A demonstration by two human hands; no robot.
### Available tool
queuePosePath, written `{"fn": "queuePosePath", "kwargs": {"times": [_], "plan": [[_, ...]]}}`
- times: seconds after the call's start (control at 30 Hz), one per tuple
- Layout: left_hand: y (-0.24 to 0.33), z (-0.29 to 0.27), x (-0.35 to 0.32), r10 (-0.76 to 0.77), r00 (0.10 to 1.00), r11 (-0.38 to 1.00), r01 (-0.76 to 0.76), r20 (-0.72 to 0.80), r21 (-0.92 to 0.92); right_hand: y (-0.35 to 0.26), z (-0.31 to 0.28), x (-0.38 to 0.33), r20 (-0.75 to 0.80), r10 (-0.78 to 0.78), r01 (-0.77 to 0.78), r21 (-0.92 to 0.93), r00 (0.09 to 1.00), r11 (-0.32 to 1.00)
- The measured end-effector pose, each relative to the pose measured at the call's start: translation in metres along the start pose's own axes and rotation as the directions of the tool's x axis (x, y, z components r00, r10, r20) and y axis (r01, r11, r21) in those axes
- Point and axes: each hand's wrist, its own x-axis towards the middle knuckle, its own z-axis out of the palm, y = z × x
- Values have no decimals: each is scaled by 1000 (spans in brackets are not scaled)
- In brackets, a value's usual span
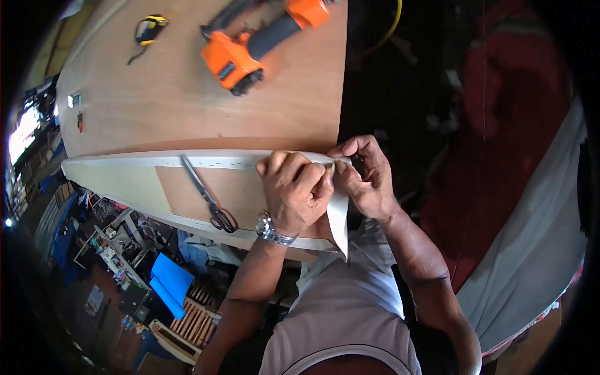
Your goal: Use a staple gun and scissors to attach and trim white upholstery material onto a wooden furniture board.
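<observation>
A strip of white upholstery material (231, 160), stapled in a line, runs along the far edge of a narrow wooden panel (247, 190). At the panel's right corner my left hand (295, 189) is closed, its fingertips pinching this material. My right hand (370, 179) is closed on the same corner from the right, thumb and forefinger gripping the material close to the left fingers. A loose pointed white flap (339, 219) hangs below the two hands toward my body. To the left of my left hand, black-handled scissors (209, 197) lie across the panel.
The panel lies on a large wooden board (169, 109). On the board are an orange and black staple gun (234, 62), a yellow and black tape measure (150, 28) and a small red tool (80, 122). A wooden crate (190, 325) and blue sheet (170, 284) stand lower left; draped grey cloth (531, 250) is at right.
</observation>
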Motion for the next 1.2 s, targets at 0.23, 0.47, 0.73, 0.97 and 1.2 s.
{"fn": "queuePosePath", "kwargs": {"times": [0.23,0.47,0.73,0.97,1.2], "plan": [[13,-14,-1,-373,924,922,379,-81,77,-91,-8,98,418,-414,487,-870,809,73],[4,-4,-10,-290,957,943,283,13,172,-96,45,194,571,-76,466,-733,817,-495],[6,-4,-8,-229,972,965,233,-48,121,-136,51,183,592,-28,521,-730,805,-442],[7,-9,-9,-253,967,967,253,-7,17,-179,10,-78,-40,-81,-25,-984,996,176],[4,-7,-13,-222,975,975,222,3,5,-119,43,-178,-407,4,-256,-567,914,783]]}}
